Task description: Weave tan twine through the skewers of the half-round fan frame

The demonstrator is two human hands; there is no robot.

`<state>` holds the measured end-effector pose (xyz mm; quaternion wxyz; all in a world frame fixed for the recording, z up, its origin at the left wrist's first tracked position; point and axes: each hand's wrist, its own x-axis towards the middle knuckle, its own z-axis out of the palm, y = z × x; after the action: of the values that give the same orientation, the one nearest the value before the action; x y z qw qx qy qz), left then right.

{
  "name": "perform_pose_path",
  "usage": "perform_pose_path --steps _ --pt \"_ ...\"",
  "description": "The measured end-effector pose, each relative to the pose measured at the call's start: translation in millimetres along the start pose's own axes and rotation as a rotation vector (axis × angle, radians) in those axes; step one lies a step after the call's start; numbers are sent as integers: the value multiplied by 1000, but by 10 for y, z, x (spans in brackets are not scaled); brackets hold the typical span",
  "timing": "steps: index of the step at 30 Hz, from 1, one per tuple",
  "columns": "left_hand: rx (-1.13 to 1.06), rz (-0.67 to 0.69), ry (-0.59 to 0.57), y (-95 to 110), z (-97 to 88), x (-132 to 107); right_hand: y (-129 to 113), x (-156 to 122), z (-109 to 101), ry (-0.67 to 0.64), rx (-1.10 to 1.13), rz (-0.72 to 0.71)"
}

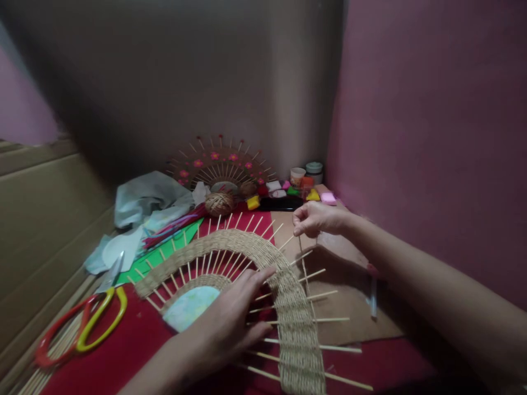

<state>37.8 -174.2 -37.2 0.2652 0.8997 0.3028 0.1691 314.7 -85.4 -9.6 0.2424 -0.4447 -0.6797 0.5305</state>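
A half-round woven fan piece [298, 315] lies on the red surface, its twine band threaded around thin wooden sticks [329, 295]. At its inner middle is a pale blue-green half disc [191, 307], partly covered by my hand. My left hand [230, 312] rests on the sticks and the band's inner edge, fingers apart. Beyond the band's upper right, my right hand [310, 218] is raised with thumb and fingers pinched together. From them a strand of twine [303, 263] runs down beside the outer stick ends to the band.
Scissors [82, 323] with red and yellow handles lie at the left. Behind are a twine ball [220, 203], a green sheet [164, 255], grey cloth [150, 195], colourful packets [313, 195] and a flower-decorated fan [222, 159]. Brown board [354, 318] lies right; a pink wall [428, 137] rises there.
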Motion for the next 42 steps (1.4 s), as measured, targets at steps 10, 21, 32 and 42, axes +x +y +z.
perform_pose_path --steps 10,21,32,42 --pt "34 27 -29 45 -24 -26 -145 79 155 86 -72 54" --pt "109 133 102 47 6 -38 14 90 349 105 593 12" --pt "103 138 134 99 29 -20 139 162 367 13 635 10" --pt "92 141 89 93 35 -27 10 152 291 70 -40 24"
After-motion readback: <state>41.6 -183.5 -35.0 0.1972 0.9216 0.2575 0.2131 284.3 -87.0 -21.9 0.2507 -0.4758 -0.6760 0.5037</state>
